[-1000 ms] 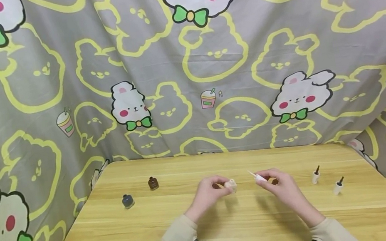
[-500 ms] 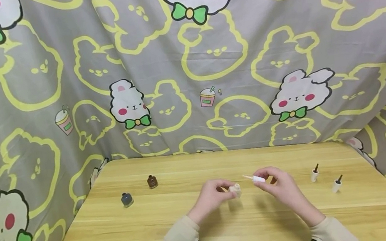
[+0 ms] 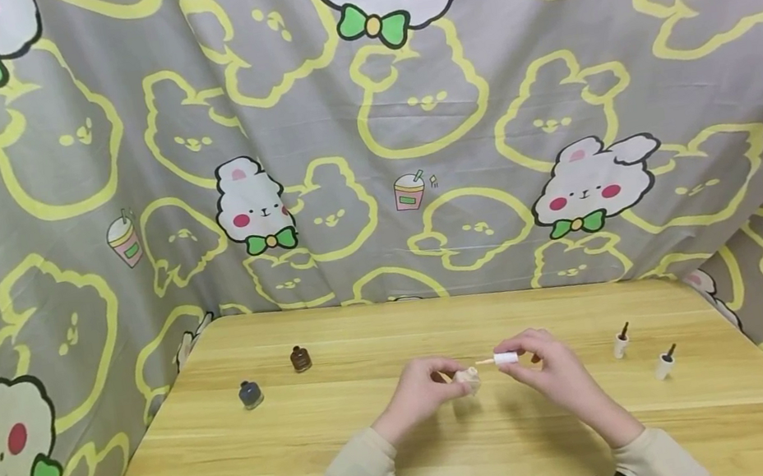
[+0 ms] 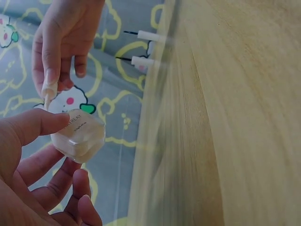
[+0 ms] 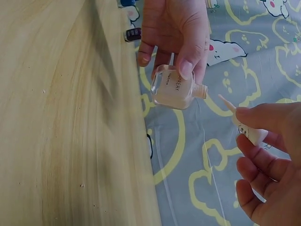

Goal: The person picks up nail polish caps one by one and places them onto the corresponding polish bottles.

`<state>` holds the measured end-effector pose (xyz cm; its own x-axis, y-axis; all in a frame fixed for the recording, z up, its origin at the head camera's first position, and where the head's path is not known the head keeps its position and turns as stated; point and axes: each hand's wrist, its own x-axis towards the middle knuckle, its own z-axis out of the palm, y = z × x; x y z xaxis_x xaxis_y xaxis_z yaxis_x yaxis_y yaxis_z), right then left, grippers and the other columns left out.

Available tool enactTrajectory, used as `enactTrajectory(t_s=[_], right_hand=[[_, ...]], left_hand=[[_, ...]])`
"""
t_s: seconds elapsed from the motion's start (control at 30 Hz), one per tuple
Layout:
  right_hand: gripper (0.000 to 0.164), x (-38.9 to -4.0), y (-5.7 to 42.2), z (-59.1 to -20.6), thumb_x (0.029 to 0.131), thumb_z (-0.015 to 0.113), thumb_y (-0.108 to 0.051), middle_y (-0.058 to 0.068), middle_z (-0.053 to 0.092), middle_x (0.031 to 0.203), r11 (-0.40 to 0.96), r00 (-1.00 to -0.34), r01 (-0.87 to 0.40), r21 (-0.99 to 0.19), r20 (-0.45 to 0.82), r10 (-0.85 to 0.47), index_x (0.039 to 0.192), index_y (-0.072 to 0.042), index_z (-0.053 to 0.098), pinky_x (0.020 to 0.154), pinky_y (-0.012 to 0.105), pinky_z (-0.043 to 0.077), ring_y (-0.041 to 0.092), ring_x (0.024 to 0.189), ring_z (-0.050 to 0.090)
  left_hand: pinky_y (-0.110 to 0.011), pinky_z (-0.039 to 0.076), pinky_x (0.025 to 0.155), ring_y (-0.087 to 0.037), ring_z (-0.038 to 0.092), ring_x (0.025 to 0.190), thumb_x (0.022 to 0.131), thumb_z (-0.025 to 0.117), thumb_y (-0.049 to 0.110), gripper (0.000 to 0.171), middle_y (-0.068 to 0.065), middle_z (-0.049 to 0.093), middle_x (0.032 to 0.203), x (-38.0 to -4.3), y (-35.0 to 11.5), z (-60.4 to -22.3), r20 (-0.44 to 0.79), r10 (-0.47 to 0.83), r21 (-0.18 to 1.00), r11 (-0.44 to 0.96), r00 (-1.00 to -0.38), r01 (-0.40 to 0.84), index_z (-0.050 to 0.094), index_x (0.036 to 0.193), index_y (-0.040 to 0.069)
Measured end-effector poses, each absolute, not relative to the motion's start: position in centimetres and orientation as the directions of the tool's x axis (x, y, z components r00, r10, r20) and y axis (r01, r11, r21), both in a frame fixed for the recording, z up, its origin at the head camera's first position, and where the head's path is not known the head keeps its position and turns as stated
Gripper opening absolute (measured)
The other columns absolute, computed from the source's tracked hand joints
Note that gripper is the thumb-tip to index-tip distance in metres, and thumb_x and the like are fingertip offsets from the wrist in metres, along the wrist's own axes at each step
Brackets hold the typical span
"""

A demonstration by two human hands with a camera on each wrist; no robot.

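My left hand pinches a small clear nail polish bottle of pale cream polish between thumb and fingers, above the table. The bottle is uncapped, and its threaded neck tilts toward the right hand. Between the thumb and fingers of my right hand is a white nail polish cap. Its pale brush points left at the bottle's mouth, a small gap apart from it in the right wrist view. In the left wrist view, lettering shows on the bottle beside the thumb.
On the left of the wooden table stand a dark blue polish bottle and a brown one, both uncapped. Two white caps with dark brushes pointing up stand at the right. A patterned grey curtain hangs behind and around the table.
The right hand has turned the cap nearly level, swinging its brush down toward the bottle's mouth. The left hand has shifted slightly right with the bottle, and the gap between them has narrowed.
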<state>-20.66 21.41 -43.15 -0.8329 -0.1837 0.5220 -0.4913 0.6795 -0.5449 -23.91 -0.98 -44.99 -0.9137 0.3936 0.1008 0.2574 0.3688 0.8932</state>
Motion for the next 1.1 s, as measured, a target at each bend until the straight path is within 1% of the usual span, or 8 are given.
enactTrajectory(t_s=[0.23, 0.33, 0.47, 0.63, 0.87, 0.97, 1.1], right_hand=[[0.02, -20.4, 21.2, -43.1, 0.078, 0.08, -0.012, -0.008, 0.069, 0.093, 0.677, -0.81, -0.534, -0.507, 0.535, -0.239, 0.095, -0.02, 0.073, 0.066, 0.026, 0.045, 0.003, 0.083, 0.05], [0.021, -20.4, 21.2, -43.0, 0.078, 0.08, -0.011, -0.008, 0.069, 0.094, 0.681, -0.809, -0.539, -0.497, 0.53, -0.253, 0.095, -0.02, 0.073, 0.067, 0.026, 0.045, 0.01, 0.084, 0.053], [0.022, -20.3, 21.0, -43.1, 0.076, 0.081, -0.009, -0.007, 0.069, 0.093, 0.677, -0.787, -0.565, -0.471, 0.554, -0.271, 0.094, -0.018, 0.073, 0.065, 0.022, 0.042, 0.012, 0.083, 0.053], [0.023, -20.2, 20.7, -43.1, 0.074, 0.081, -0.006, -0.006, 0.068, 0.093, 0.669, -0.753, -0.603, -0.434, 0.585, -0.3, 0.093, -0.017, 0.073, 0.063, 0.021, 0.04, 0.009, 0.084, 0.052], [0.027, -20.1, 20.4, -43.3, 0.072, 0.082, -0.005, -0.008, 0.067, 0.093, 0.668, -0.723, -0.638, -0.382, 0.595, -0.351, 0.093, -0.019, 0.073, 0.068, 0.022, 0.042, 0.009, 0.088, 0.053], [0.029, -20.0, 20.2, -43.5, 0.071, 0.083, -0.004, -0.008, 0.067, 0.094, 0.656, -0.717, -0.652, -0.381, 0.591, -0.369, 0.093, -0.018, 0.072, 0.069, 0.022, 0.042, 0.009, 0.089, 0.053], [0.028, -19.9, 20.0, -43.6, 0.072, 0.082, -0.005, -0.007, 0.068, 0.094, 0.639, -0.722, -0.657, -0.401, 0.579, -0.379, 0.094, -0.018, 0.071, 0.066, 0.022, 0.043, 0.006, 0.089, 0.052]], left_hand=[[-0.019, 0.041, 0.054, -0.006, 0.05, 0.063, 0.077, 0.077, 0.015, 0.021, 0.0, 0.069, 0.09, -23.8, -1.0, -44.9, 0.103, 0.405, 0.887, 0.375, -0.909, 0.268, 0.076, 0.098, 0.009], [-0.019, 0.04, 0.054, -0.006, 0.05, 0.063, 0.077, 0.077, 0.015, 0.021, -0.001, 0.069, 0.09, -23.7, -1.0, -44.8, 0.102, 0.409, 0.888, 0.373, -0.907, 0.268, 0.076, 0.098, 0.009], [-0.018, 0.04, 0.053, -0.005, 0.05, 0.062, 0.077, 0.078, 0.015, 0.021, 0.0, 0.069, 0.089, -23.6, -0.9, -44.8, 0.108, 0.415, 0.884, 0.375, -0.903, 0.278, 0.076, 0.098, 0.009], [-0.018, 0.041, 0.054, -0.008, 0.051, 0.064, 0.076, 0.079, 0.013, 0.021, -0.001, 0.069, 0.089, -23.4, -0.8, -44.8, 0.117, 0.425, 0.882, 0.371, -0.897, 0.291, 0.076, 0.096, 0.009], [-0.018, 0.041, 0.053, -0.01, 0.052, 0.064, 0.075, 0.079, 0.011, 0.02, -0.003, 0.068, 0.088, -23.1, -0.4, -44.9, 0.124, 0.44, 0.878, 0.369, -0.889, 0.305, 0.076, 0.095, 0.009], [-0.018, 0.041, 0.052, -0.01, 0.052, 0.064, 0.075, 0.079, 0.011, 0.02, -0.003, 0.069, 0.088, -23.0, -0.4, -44.9, 0.126, 0.445, 0.88, 0.363, -0.887, 0.307, 0.077, 0.095, 0.008], [-0.017, 0.041, 0.053, -0.008, 0.052, 0.064, 0.076, 0.079, 0.013, 0.021, -0.001, 0.068, 0.089, -22.8, -0.3, -44.9, 0.121, 0.453, 0.878, 0.366, -0.883, 0.308, 0.077, 0.096, 0.01]])
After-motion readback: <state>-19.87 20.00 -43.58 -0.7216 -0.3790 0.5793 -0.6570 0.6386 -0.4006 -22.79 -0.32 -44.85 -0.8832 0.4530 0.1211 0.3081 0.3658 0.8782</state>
